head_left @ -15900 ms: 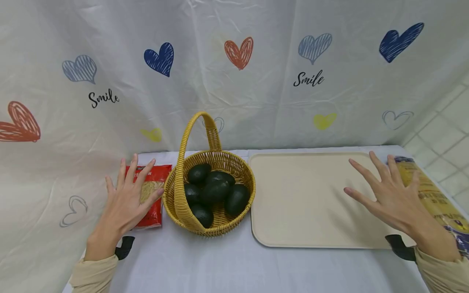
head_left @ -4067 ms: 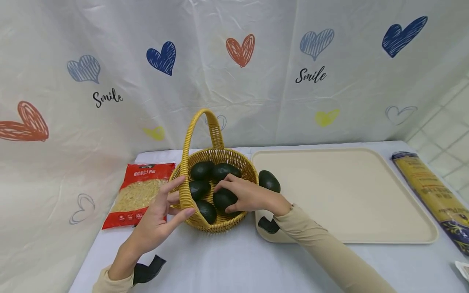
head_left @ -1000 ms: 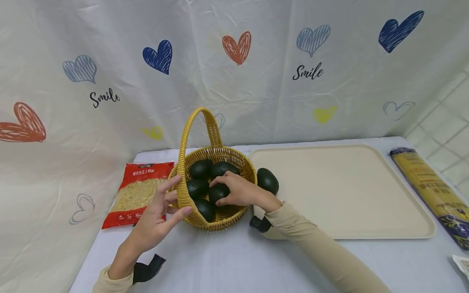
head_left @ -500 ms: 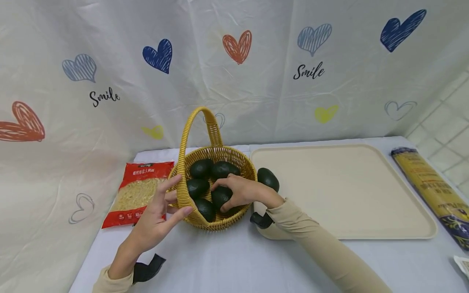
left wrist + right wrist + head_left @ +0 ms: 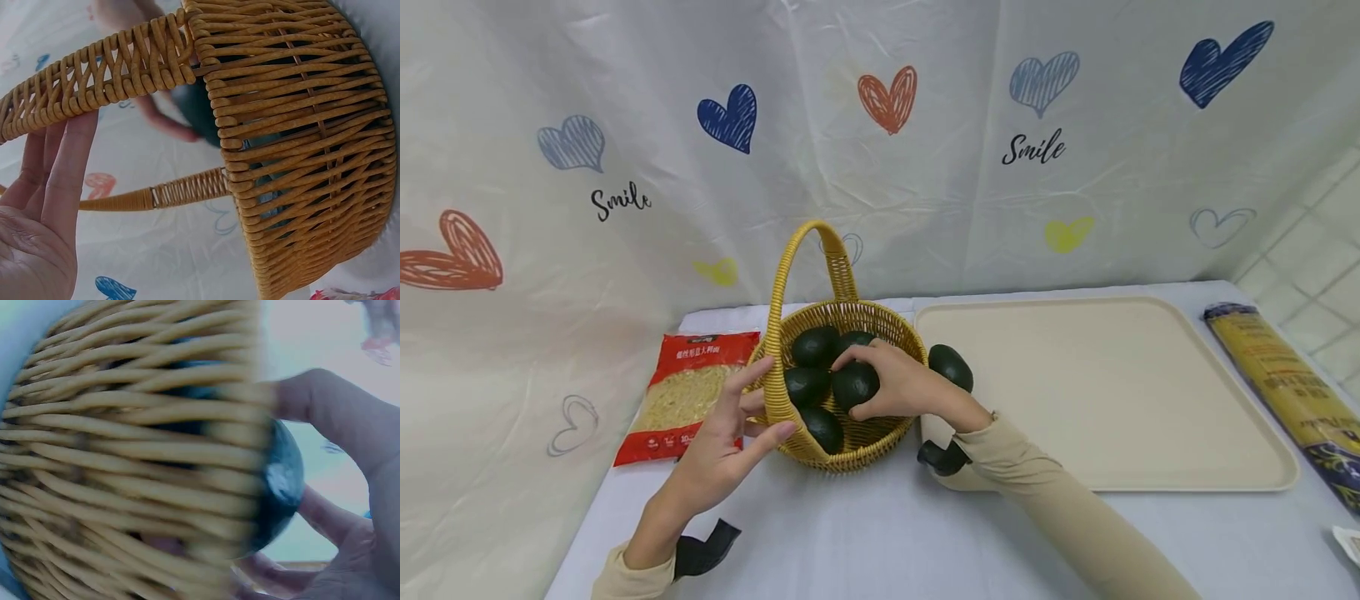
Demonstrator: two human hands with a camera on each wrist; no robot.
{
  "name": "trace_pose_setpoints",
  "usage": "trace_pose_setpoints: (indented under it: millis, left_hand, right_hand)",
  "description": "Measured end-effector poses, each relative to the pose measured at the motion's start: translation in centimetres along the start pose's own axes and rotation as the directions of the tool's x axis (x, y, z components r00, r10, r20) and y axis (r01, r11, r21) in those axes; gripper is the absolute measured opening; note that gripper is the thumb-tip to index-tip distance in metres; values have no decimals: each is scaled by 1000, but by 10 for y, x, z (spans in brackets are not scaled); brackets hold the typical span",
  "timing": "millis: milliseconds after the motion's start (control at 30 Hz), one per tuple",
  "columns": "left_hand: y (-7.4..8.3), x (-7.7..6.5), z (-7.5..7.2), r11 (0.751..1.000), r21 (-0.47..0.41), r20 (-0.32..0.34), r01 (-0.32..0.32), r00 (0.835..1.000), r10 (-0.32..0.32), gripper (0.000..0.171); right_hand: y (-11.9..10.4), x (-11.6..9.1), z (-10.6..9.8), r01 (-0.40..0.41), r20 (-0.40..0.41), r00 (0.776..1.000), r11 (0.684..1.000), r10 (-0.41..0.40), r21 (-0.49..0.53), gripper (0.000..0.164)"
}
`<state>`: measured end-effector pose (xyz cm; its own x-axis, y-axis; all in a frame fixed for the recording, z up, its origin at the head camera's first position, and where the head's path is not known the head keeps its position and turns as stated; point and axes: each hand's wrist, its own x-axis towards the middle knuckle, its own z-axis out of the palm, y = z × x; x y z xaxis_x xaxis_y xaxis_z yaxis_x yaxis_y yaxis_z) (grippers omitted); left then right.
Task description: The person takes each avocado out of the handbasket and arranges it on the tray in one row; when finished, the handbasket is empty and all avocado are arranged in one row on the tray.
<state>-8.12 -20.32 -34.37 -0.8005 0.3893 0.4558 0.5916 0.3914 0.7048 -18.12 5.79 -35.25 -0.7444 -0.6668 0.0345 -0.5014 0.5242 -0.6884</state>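
Observation:
In the head view my right hand (image 5: 901,385) grips a dark green avocado (image 5: 854,387) between curled fingers and thumb, inside the yellow wicker basket (image 5: 868,457). The right wrist view shows this held avocado (image 5: 284,481) rising above the basket's rim. Several other avocados (image 5: 815,346) lie in the basket around it. My left hand (image 5: 711,462) rests its long, extended fingers against the basket's upright handle (image 5: 777,333), thumb held apart; the left wrist view shows these fingers (image 5: 69,169) touching the handle. Another avocado (image 5: 951,367) sits on the beige tray's (image 5: 1112,400) left side, beside the basket.
A red pasta packet (image 5: 681,400) lies left of the basket, partly behind my left hand. Right of the tray is a long yellow packet (image 5: 1281,392), with a white item's corner (image 5: 1348,542) at the right edge. A heart-printed curtain (image 5: 940,208) hangs behind the table.
At first both hands were spread and the tray was bare; later an avocado lay on it. Within the last second my right hand has raised another avocado slightly. My left hand stays at the handle.

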Motion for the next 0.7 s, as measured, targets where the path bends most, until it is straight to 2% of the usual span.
trace_pose_setpoints:
  millis: [133, 233, 467, 600, 700]
  left_hand:
    - [1, 0, 0, 1000, -2, -1, 2, 1000, -2, 84]
    - [2, -1, 1, 1000, 6, -7, 12, 1000, -12, 84]
    - [5, -1, 2, 999, 29, -14, 24, 1000, -23, 86]
    - [7, -2, 3, 999, 36, -33, 32, 999, -31, 86]
    - [7, -4, 5, 999, 35, -46, 39, 998, -37, 86]
  right_hand:
    - [-7, -16, -22, 83, -154, 985, 995, -73, 59, 55]
    - [-7, -35, -43, 116, -244, 966, 987, -86, 114, 57]
    - [20, -88, -86, 36, -375, 927, 992, 10, 118, 63]
    - [43, -113, -94, -5, -406, 911, 986, 73, 164, 62]
    - [59, -128, -91, -37, -400, 909, 980, 115, 197, 62]
